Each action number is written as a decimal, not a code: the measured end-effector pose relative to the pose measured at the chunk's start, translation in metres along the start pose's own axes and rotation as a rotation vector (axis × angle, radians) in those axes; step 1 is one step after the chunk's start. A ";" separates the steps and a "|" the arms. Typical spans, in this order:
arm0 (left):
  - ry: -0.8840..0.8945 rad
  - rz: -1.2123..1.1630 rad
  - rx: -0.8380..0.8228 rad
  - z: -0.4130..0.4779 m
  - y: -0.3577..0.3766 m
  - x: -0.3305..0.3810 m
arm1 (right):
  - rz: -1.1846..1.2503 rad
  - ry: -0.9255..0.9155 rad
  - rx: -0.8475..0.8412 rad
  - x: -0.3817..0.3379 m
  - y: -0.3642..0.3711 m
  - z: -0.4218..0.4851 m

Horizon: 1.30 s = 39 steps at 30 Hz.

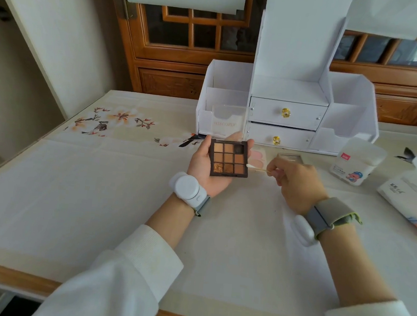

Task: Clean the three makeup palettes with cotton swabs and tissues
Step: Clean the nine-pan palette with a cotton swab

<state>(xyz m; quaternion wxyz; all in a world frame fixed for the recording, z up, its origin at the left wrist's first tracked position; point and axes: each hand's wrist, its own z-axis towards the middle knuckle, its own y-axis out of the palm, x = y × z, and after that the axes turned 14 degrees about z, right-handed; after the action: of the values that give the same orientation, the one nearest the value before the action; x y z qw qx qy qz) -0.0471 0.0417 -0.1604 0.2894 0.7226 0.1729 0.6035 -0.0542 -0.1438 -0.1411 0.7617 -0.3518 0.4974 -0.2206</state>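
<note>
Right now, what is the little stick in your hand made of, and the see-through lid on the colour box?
The cotton swab pinched in the right hand looks like a tan, matte wooden or bamboo stick with a fluffy white cotton tip. The lid of the palette held in the left hand seems clear glossy plastic: the white organizer shows through it.

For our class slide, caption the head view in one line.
Left hand holds an open nine-pan eyeshadow palette; right hand pinches a cotton swab at its right edge.
</note>
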 end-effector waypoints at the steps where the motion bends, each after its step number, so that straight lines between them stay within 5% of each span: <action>1: 0.002 -0.002 0.001 0.000 0.000 0.001 | -0.002 0.000 -0.014 0.000 0.000 0.000; 22: 0.056 -0.040 0.003 0.002 -0.004 0.006 | 0.010 -0.037 -0.133 -0.002 0.004 -0.002; 39: 0.092 -0.304 0.208 0.003 -0.006 0.018 | 0.247 -0.016 0.040 -0.037 0.042 -0.008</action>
<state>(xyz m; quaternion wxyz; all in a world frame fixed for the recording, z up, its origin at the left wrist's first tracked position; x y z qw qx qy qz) -0.0393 0.0569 -0.1506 0.2930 0.6859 0.3546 0.5639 -0.0776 -0.0937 -0.1522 0.7939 -0.2744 0.5262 -0.1321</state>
